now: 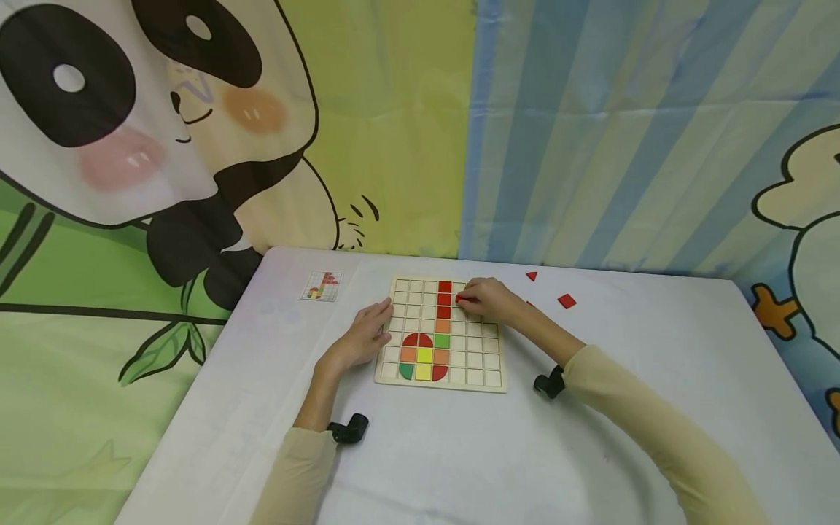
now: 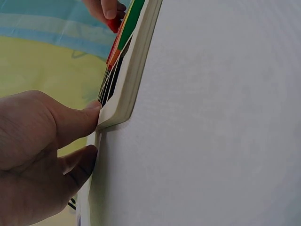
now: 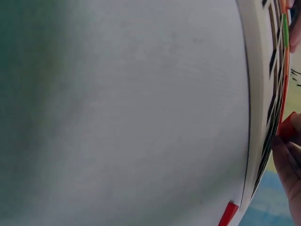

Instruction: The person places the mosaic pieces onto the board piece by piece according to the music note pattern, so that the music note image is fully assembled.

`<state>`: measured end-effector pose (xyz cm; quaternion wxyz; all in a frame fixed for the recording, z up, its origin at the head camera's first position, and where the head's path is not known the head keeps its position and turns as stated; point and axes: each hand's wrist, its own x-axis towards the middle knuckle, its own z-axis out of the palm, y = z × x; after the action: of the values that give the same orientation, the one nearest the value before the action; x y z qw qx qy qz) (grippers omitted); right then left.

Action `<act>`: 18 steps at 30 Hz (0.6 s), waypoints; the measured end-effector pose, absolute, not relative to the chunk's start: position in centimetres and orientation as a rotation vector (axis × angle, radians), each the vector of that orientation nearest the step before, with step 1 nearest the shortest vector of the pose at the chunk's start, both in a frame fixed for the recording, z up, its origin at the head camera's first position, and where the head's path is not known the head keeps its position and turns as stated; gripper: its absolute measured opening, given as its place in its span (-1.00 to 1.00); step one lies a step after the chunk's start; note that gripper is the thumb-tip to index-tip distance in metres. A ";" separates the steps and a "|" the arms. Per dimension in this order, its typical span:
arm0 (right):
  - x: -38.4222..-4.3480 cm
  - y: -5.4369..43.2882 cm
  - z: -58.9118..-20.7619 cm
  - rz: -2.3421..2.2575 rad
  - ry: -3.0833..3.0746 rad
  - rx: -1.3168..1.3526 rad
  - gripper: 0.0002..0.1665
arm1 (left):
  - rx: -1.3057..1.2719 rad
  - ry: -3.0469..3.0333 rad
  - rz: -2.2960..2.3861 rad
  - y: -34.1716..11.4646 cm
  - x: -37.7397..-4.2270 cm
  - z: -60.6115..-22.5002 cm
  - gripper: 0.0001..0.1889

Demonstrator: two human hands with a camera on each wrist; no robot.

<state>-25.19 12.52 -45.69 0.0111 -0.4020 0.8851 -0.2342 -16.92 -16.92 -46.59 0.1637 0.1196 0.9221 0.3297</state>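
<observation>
A wooden grid board (image 1: 453,389) lies on the table, partly filled with coloured tiles. Red squares (image 1: 444,300) run down one column to an orange square (image 1: 443,326) and a green square (image 1: 442,340). Lower left, red and green rounded tiles surround yellow squares (image 1: 424,355). My left hand (image 1: 357,339) rests along the board's left edge; its thumb (image 2: 89,115) touches the frame near a corner. Over the grid, right of the red column, my right hand (image 1: 492,300) pinches a small red tile (image 3: 288,126) between thumb and fingers, which hide part of its shape.
A small pattern card (image 1: 321,286) lies left of the board. Right of it are a red triangle (image 1: 531,275), a red square (image 1: 567,301) and another red piece (image 1: 530,303) partly behind the right forearm. A printed curtain (image 1: 400,131) hangs behind the white table (image 1: 420,452).
</observation>
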 end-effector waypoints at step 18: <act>-25.4 11.8 -45.8 -0.720 2.777 -1.194 -0.78 | 0.325 2.624 0.950 -16.8 -16.9 -46.5 -0.36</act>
<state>-25.37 11.82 -45.76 0.0170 -0.3840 0.8936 -0.2317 -16.87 -16.79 -46.49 0.1654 0.1141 0.9211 0.3336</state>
